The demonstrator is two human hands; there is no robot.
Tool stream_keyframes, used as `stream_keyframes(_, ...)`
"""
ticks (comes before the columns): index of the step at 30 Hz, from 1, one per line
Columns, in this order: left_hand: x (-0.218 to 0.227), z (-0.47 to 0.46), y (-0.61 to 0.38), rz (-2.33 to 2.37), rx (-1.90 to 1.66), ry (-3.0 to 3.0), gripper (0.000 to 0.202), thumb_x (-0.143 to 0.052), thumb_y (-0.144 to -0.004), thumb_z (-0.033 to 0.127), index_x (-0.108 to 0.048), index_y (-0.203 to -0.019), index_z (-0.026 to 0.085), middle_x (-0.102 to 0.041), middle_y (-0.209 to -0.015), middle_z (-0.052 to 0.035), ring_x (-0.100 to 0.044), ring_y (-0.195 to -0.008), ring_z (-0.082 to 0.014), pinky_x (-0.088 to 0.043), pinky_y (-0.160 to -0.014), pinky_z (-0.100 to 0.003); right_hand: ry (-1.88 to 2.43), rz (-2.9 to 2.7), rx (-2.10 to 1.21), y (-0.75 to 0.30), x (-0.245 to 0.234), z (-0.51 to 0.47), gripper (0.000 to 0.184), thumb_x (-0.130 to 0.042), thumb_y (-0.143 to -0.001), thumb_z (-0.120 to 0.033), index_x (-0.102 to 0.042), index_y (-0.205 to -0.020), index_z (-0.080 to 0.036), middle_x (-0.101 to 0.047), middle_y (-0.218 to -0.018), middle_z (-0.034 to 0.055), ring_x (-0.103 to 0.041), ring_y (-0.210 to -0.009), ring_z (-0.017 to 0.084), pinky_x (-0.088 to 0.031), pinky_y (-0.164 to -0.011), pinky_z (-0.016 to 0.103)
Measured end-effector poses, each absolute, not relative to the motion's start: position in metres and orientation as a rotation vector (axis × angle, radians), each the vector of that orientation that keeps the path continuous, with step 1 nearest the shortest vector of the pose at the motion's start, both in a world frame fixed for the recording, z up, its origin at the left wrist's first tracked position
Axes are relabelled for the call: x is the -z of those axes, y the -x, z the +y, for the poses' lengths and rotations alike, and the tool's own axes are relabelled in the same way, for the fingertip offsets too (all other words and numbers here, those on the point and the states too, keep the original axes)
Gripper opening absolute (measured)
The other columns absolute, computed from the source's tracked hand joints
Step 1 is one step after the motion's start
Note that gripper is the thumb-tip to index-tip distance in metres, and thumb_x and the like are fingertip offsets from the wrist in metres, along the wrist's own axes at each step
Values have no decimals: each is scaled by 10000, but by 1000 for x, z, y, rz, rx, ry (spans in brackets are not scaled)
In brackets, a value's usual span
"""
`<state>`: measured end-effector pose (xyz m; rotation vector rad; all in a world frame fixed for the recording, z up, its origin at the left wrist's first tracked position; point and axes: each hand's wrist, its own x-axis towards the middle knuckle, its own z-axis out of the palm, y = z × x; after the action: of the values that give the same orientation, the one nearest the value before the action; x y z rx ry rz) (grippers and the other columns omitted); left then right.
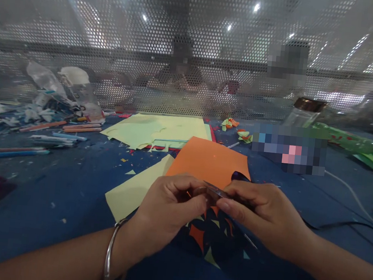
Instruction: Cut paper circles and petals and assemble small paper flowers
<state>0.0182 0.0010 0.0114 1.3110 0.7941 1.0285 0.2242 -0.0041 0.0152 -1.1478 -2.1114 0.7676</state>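
Over the paper offcuts (197,237) on the blue surface (78,200), your left hand (170,204) and right hand (262,209) are both pinching a thin shiny-edged piece (214,190). Its long axis is running crosswise between them, slanting slightly away toward the left; which end is leading, I cannot tell. Just beyond, an orange sheet (213,158) is overlapping a pale yellow sheet (135,192). Farther off, a white-lidded bottle (82,95) is standing left; at right, a green bottle (348,138) is lying beside a brown-lidded jar (299,118). Their contents are not showing clearly.
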Motion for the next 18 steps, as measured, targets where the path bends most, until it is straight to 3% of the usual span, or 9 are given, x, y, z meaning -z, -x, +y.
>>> stream_keyframes(4,-14,0,-19,793,-999,-1255,149,-704,-756,100,-691,-628,175,-602,-619,45,-502,-604,-72,-430,-602,-184,1175,-2109,-743,-225,-11,-4,464,-541,-989,-566,-663,-748,-189,-542,-601,-25,-467,-533,102,-329,-498,259)
stream_keyframes(18,-11,1,-20,782,-1011,-1207,93,-734,-817,159,-763,-729,151,-717,-747,-9,-582,-685,-83,-444,-644,-181,1184,-2083,-833,-221,-23,-6,455,-596,-931,-594,-614,-708,-198,-555,-591,-28,-496,-500,98,-355,-473,227)
